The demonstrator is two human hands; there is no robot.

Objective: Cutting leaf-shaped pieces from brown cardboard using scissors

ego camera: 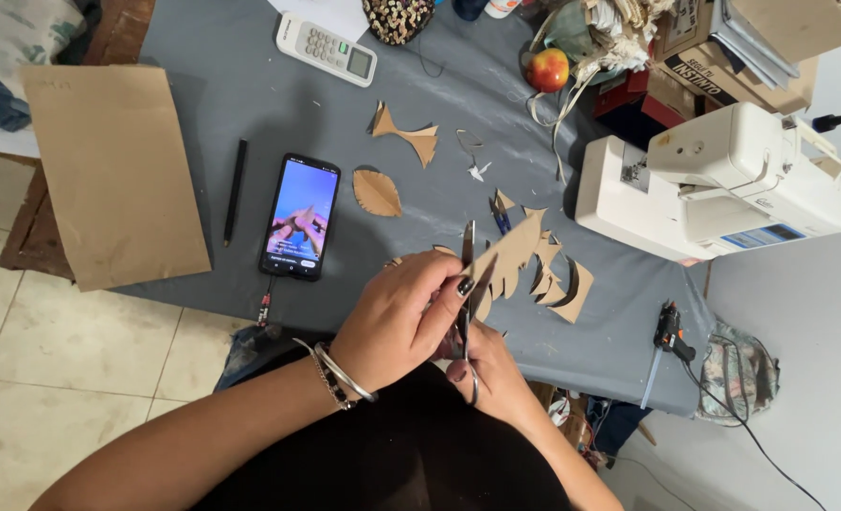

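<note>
Scissors [468, 284] of dark metal sit upright between your two hands at the near edge of the grey cloth-covered table [250, 85], blades pointing away from you. Your right hand [491, 364] is closed around their handles, low and close to your body. Your left hand [401, 317], bracelets on its wrist, lies just above and left of the scissors and pinches the long brown cardboard feather shape [515, 251] you are cutting. That piece runs up and to the right from the scissors, its long axis slanting away from you, so the blades meet it at its near end and the left hand is the one closer to it.

Just right of the scissors lie curved brown cardboard offcuts [562, 284]. Left of them, a black smartphone [302, 216] with a lit screen rests flat, and a black pencil [235, 189] lies beyond it on the same side; further left is a large brown sheet of cardboard [113, 170] overhanging the table edge. Beyond the scissors are an oval brown cardboard leaf [378, 192] and a bow-shaped cardboard cut-out [406, 132]. Well to the right stands a white sewing machine [714, 180], with a black glue gun [668, 331] nearer you. Farthest off are a white remote control [326, 47] and a red-yellow apple [547, 68].
</note>
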